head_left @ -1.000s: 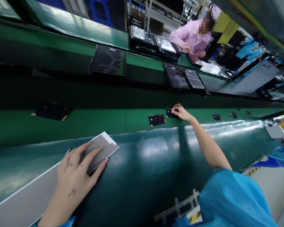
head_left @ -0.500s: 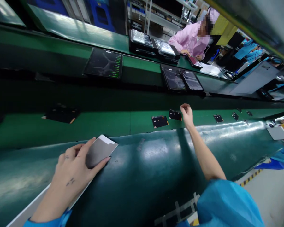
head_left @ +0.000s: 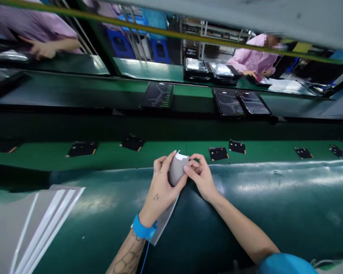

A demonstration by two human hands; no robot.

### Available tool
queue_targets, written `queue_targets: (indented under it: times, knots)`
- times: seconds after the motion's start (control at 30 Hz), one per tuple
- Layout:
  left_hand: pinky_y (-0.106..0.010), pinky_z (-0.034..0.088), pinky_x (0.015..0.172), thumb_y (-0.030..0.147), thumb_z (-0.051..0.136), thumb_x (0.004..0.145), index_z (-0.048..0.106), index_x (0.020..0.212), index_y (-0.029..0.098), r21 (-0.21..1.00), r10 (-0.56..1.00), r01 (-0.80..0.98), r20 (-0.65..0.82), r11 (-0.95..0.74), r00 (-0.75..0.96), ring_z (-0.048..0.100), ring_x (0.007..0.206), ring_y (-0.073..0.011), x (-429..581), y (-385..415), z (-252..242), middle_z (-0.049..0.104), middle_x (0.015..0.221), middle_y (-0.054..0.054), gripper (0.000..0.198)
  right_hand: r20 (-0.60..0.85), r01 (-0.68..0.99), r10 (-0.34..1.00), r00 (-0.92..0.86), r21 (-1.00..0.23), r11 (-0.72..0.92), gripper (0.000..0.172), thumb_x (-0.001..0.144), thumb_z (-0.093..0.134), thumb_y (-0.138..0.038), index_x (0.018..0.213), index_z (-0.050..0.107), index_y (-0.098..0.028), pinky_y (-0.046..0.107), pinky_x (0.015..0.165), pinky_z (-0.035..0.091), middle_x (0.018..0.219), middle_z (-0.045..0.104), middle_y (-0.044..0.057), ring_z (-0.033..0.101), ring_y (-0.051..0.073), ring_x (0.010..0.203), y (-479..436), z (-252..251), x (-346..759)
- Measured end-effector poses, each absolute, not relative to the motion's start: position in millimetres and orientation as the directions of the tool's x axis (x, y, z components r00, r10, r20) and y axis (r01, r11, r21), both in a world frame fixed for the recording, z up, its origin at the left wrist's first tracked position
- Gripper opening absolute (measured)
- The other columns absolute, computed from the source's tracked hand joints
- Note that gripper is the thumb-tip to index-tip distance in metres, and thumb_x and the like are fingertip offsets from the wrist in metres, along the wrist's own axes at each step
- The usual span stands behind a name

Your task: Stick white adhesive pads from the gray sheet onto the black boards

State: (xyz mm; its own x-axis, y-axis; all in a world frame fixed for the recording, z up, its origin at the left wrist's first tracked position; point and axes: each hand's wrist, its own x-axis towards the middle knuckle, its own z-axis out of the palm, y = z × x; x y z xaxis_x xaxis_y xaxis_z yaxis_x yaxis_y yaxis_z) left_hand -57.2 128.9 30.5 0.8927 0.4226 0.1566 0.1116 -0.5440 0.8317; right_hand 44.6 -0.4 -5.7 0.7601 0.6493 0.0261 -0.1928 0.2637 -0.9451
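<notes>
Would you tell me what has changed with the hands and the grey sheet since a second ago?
The right hand let go of a black board on the green belt and drew back to the grey sheet. The left hand, earlier flat on that sheet, lifted it; both hands now pinch its curled end. The boards stay on the belt.

Matt grey film sheet (head_left: pixel 177 171), glossy green bench mat (head_left: pixel 246 213).

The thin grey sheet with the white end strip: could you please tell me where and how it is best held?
Probably by its curled upper end, pinched from both sides: the thin grey sheet is limp and bends over, so the left hand and right hand each take one edge near the white strip.
</notes>
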Motion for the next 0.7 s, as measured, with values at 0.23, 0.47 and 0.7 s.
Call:
queue_targets:
  times: [0.23, 0.47, 0.7]
  knots:
    - [-0.033, 0.059, 0.082, 0.053, 0.071, 0.101, 0.057, 0.150, 0.029, 0.991, 0.336, 0.050, -0.004, -0.128, 0.942, 0.068, 0.101, -0.0218, -46, 146, 62, 0.068, 0.123, -0.009, 0.057, 0.207, 0.096, 0.763, 0.612, -0.977, 0.188, 0.036, 0.101, 0.077, -0.041, 0.123, 0.050, -0.031, 0.032, 0.070, 0.059, 0.100, 0.074, 0.000, 0.072, 0.017, 0.082, -34, 24, 73]
    - [-0.027, 0.051, 0.071, 0.050, 0.068, 0.104, 0.077, 0.111, 0.020, 0.997, 0.184, 0.046, -0.034, -0.062, 0.982, 0.064, 0.085, -0.0173, -35, 148, 72, 0.072, 0.099, -0.006, 0.032, 0.330, 0.434, 0.756, 0.566, -0.898, 0.067, 0.027, 0.105, 0.067, -0.026, 0.130, 0.059, -0.031, 0.043, 0.088, 0.062, 0.114, 0.071, 0.006, 0.071, 0.023, 0.103, -47, 54, 74]
    - [-0.031, 0.054, 0.083, 0.039, 0.066, 0.107, 0.077, 0.106, 0.021, 0.962, 0.333, -0.086, 0.173, -0.261, 0.927, 0.068, 0.092, -0.0186, -29, 130, 75, 0.074, 0.102, -0.006, 0.021, 0.620, 0.715, 0.403, 0.673, -0.685, -0.139, 0.025, 0.102, 0.073, -0.020, 0.120, 0.076, -0.036, 0.053, 0.086, 0.058, 0.107, 0.070, 0.007, 0.067, 0.029, 0.099, -32, 62, 56]
